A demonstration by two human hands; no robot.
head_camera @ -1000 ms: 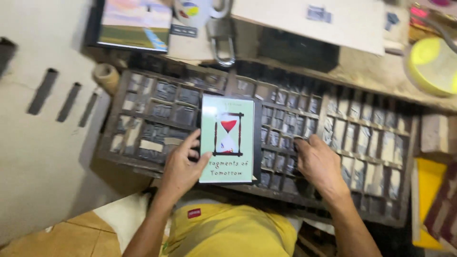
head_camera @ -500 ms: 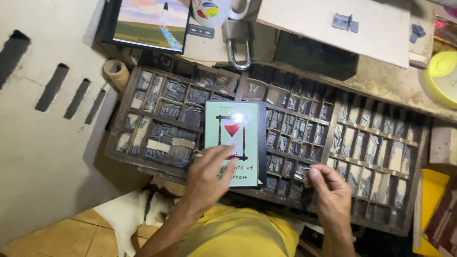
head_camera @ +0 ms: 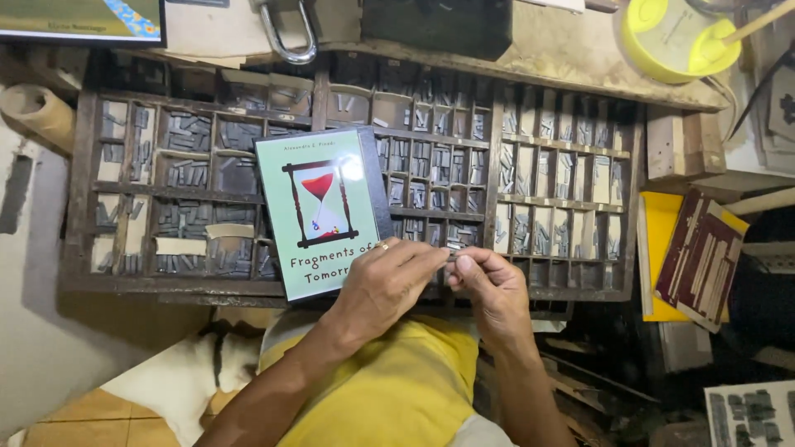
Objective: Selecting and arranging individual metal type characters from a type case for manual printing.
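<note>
Both forearms come up from the bottom edge and lean toward each other, bare to the elbow. The left hand [head_camera: 385, 285] is knuckles-up, fingers curled, a ring on one finger, with its fingertips pointed at the other hand. The right hand [head_camera: 489, 290] sits just beside it, wrist bent, thumb and forefinger pinched together on a small metal piece [head_camera: 451, 258] too small to make out. The fingertips of the two hands meet at that piece, both wrists held above the yellow lap.
</note>
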